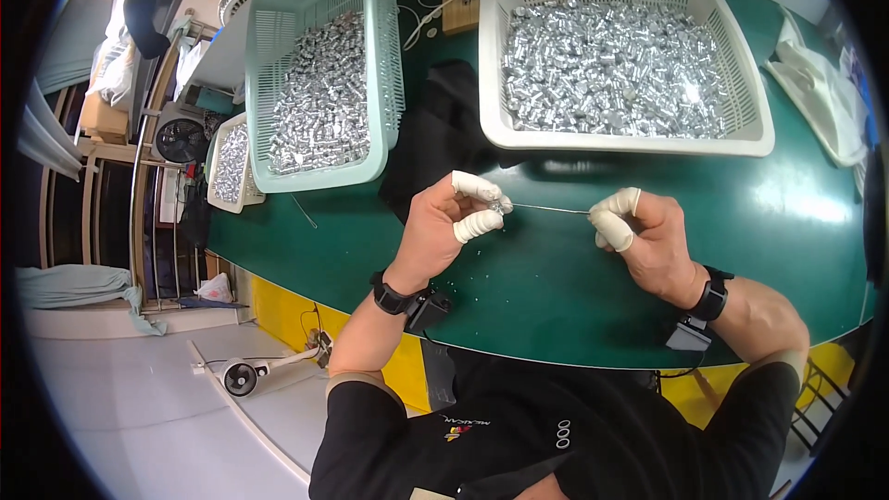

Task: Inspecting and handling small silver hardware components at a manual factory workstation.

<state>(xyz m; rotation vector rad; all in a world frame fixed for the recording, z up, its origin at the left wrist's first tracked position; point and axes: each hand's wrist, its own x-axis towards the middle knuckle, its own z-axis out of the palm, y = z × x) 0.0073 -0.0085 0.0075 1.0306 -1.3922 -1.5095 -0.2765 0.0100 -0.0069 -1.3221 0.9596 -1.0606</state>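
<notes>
Between the white-covered fingertips of my left hand (437, 227) sits a small shiny metal part (499, 206), partly hidden by the fingers. My right hand (648, 233), also with white finger covers, pinches a thin metal rod (554, 209). The rod runs level from the right fingertips to the metal part, and its left end meets it; whether it goes inside cannot be made out. Both hands are held over the green table (546, 287). Just beyond them stands a white plastic basket (620, 142) heaped with similar silvery parts.
A pale green basket (378, 83) with more metal parts stands at the left, a smaller white basket (252, 193) beside it. Black cloth (431, 143) lies between the big baskets. A white cloth (810, 83) lies far right. Another thin wire (304, 211) rests near the left edge.
</notes>
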